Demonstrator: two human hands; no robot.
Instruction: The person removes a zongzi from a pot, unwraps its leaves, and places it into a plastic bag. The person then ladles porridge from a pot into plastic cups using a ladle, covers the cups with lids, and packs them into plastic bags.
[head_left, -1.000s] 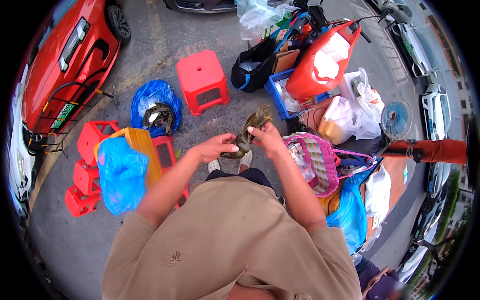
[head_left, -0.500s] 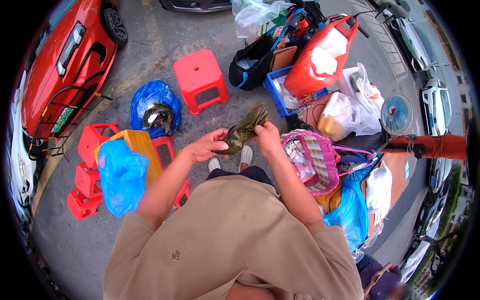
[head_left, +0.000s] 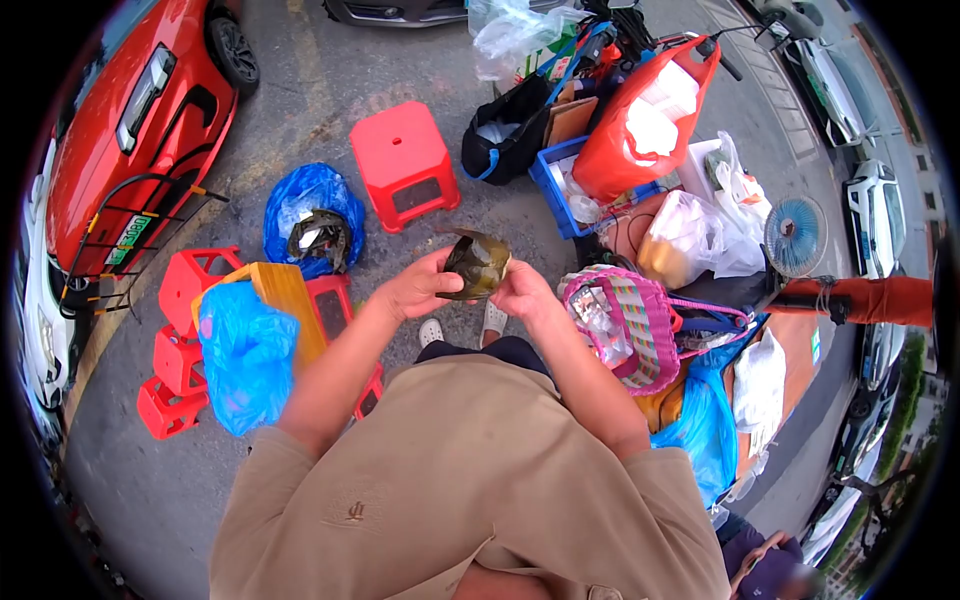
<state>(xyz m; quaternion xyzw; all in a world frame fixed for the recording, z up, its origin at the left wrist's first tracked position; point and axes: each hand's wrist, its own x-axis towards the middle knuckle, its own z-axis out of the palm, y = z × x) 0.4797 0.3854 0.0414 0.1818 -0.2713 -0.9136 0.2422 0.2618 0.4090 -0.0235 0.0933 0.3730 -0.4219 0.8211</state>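
Note:
Between my two hands is a folded olive-green leaf wrapper (head_left: 475, 264), like the bamboo leaf round a rice dumpling. My left hand (head_left: 420, 286) grips its left side, thumb on top. The fingers of my right hand (head_left: 524, 290) pinch the right edge. Whether anything lies inside the leaf cannot be seen. Beyond my hands, a blue plastic bag (head_left: 285, 205) on the ground holds crumpled dark leaves (head_left: 320, 236) and something whitish. A red stool (head_left: 402, 150) stands ahead of me.
On my left are small red stools (head_left: 175, 355) and a wooden stool (head_left: 290, 290) with a blue bag (head_left: 245, 350) on it. To the right are a pink woven basket (head_left: 640, 330), a blue crate (head_left: 548, 185), a red bag (head_left: 620, 165) and a fan (head_left: 795, 236). A red car (head_left: 150, 110) is parked left.
The leaf went from stretched long and slanting to folded into a compact bundle. My right hand moved slightly left and down, closer to my left hand.

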